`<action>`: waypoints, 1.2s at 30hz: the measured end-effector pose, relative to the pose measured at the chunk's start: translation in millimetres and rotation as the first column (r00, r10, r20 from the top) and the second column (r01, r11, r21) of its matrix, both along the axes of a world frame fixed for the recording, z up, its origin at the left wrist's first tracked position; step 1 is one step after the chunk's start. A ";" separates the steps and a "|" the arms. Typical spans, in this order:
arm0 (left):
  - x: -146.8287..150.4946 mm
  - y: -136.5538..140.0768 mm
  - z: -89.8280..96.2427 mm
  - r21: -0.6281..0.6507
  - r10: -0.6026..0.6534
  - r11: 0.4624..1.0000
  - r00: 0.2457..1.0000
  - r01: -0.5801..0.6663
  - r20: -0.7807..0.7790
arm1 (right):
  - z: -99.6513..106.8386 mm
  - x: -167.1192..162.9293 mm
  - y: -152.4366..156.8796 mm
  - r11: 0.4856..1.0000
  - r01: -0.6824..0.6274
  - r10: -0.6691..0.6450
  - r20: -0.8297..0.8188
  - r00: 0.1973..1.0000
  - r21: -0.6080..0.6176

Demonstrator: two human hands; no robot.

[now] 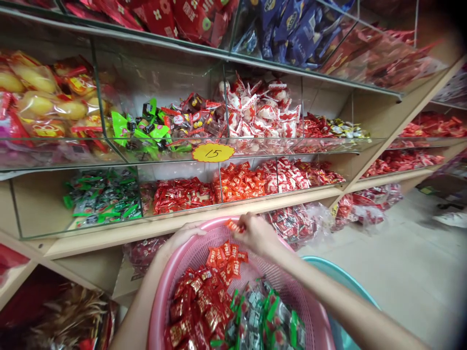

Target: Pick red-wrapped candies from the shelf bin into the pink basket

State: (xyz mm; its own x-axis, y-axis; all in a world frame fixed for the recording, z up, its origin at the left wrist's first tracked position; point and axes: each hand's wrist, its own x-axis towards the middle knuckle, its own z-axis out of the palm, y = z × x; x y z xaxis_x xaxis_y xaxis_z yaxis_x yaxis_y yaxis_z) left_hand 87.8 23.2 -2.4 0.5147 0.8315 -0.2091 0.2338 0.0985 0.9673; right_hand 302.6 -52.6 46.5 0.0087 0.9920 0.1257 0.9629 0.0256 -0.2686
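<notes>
The orange-red candy is just above the far rim of the pink basket, a little wrapped piece with pale lettering, partly covered by fingers. The right hand has it pinched in the fingertips. The left hand lies on the basket's far-left rim; can't tell how firmly it's gripping. A small pile of matching orange-red pieces sits inside the basket toward its far side, wrappers bright with pale print. Nearer side of the basket: glossy dark red packets with gold print on the left, green-ended dark packets on the right. Beyond the basket there's a bin of orange candies that look much alike, and a teal basin right beside it.
</notes>
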 end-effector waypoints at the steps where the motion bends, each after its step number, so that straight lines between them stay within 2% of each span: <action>1: 0.2 -1.3 0.9 -0.017 0.009 1.000 1.000 -0.009 0.003 | -11.4 -11.1 -3.0 0.999 -0.015 0.016 0.021 1.000 -0.043; 4: 0.2 -3.8 2.3 -0.045 0.016 0.999 1.000 -0.015 0.024 | -35.2 -35.9 -4.2 0.992 -0.022 0.034 0.097 0.995 -0.121; 7: -0.5 -3.0 1.4 -0.046 -0.027 0.998 0.998 0.030 0.056 | -45.7 -47.8 -0.8 0.991 -0.022 0.042 0.153 0.987 -0.135; 12: -1.3 -0.2 -0.3 0.010 -0.011 1.000 0.999 0.010 0.035 | -54.7 -56.3 1.8 0.993 -0.009 0.032 0.190 0.981 -0.120; 18: -2.1 0.0 -3.9 -0.035 -0.042 0.998 0.995 0.046 0.094 | -59.7 -62.5 2.2 0.993 0.015 0.009 0.203 0.979 -0.117; 23: -2.4 -1.1 -4.5 -0.072 -0.011 0.997 0.995 0.018 0.100 | -61.1 -63.2 0.9 0.994 0.006 0.014 0.181 0.983 -0.107; 26: -2.0 -2.4 -0.4 -0.080 -0.034 0.996 0.994 0.042 0.107 | -48.3 -59.2 -1.0 0.994 0.006 0.011 0.158 0.987 -0.105; 30: -2.2 -2.3 4.9 -0.049 -0.039 0.998 0.996 0.043 0.083 | -1.0 -35.1 6.8 0.999 0.026 -0.024 0.082 0.996 -0.023; 33: -1.9 -2.3 6.7 -0.124 -0.037 0.991 0.994 0.049 0.099 | 40.4 -0.6 31.4 0.992 0.077 -0.076 -0.016 0.997 0.099; 36: -0.8 -2.9 7.2 -0.145 -0.084 0.983 0.981 0.110 0.174 | 62.0 34.7 71.3 0.961 0.194 -0.176 -0.101 0.979 0.199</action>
State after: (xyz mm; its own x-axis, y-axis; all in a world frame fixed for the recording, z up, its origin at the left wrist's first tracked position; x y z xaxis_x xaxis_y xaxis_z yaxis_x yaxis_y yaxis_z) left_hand 87.0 20.3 4.8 0.6297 0.7406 -0.2346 0.0865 0.2333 0.9686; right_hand 337.4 18.7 108.5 0.2084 0.9246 0.3188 0.9311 -0.0877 -0.3542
